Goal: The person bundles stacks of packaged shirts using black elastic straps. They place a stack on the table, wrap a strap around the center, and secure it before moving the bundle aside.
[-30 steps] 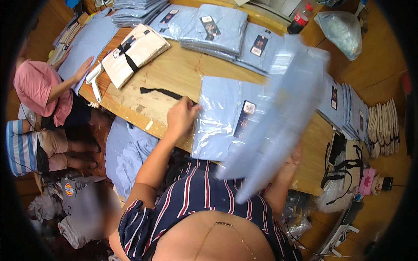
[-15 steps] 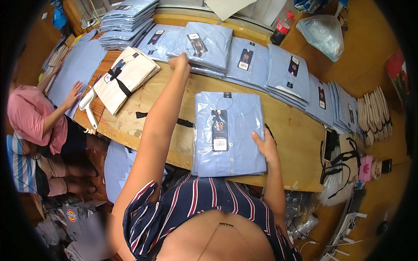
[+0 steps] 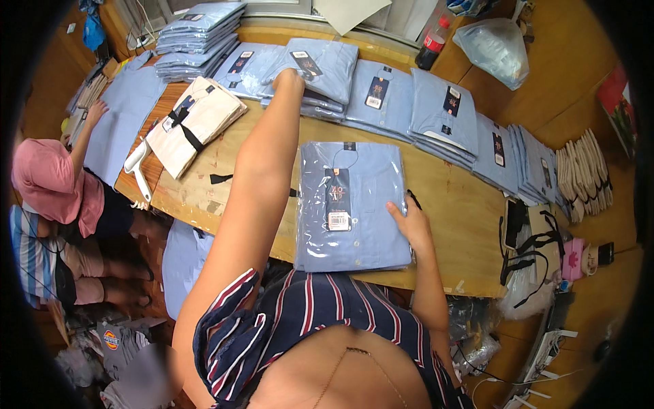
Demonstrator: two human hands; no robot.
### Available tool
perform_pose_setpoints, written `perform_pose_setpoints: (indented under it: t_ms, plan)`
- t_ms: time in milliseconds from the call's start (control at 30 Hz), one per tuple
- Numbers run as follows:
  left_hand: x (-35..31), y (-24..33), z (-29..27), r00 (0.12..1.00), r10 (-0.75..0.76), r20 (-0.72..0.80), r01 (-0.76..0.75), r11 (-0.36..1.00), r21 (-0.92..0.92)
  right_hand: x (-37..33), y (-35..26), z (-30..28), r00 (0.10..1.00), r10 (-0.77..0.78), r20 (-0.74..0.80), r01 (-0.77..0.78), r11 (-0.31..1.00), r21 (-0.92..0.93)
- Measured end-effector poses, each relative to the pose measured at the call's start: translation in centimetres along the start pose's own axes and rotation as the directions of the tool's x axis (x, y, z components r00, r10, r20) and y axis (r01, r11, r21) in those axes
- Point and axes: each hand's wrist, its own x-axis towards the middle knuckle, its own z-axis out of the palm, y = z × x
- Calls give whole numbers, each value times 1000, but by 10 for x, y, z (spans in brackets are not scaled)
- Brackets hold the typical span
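A blue shirt folded in a clear bag, with a dark tag, lies on the table directly in front of me. At its right edge is my right hand, thumb on top and the other fingers curled past the side. A thin black thing shows by these fingers; its kind is unclear. My left arm stretches to the far row, where my left hand grips the near left corner of another bagged blue shirt on top of a pile. Most of that hand's fingers are hidden.
Bagged shirts line the back, with a tall stack at left. A cream bundle with a black band and a white lint roller lie left. A bottle stands behind. Another person works at left.
My left hand has moved slightly farther in over the corner of the far bagged shirt. My right hand stays at the near shirt's edge. The other person's near hand has left the blue cloth.
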Motion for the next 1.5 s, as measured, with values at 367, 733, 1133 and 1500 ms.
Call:
perform_pose_setpoints:
  t_ms: [367, 733, 1133, 1500]
  plan:
    - [-228, -34, -168, 399, 430, 810, -387, 880, -276, 35, -17, -50, 886, -407, 222, -247, -10, 969]
    - [-142, -36, -363, 598, 127, 791, -710, 542, 450, 5, 4, -18, 926, -333, 177, -18, 431, 902]
    - [-161, -62, -313, 340, -38, 940, -872, 362, 330, 2, 20, 5, 916, -335, 221, 36, 618, 786]
    - [-120, -54, -120, 522, -405, 751, -844, -372, 386, 197, -60, -16, 798, -331, 504, 366, 930, 32]
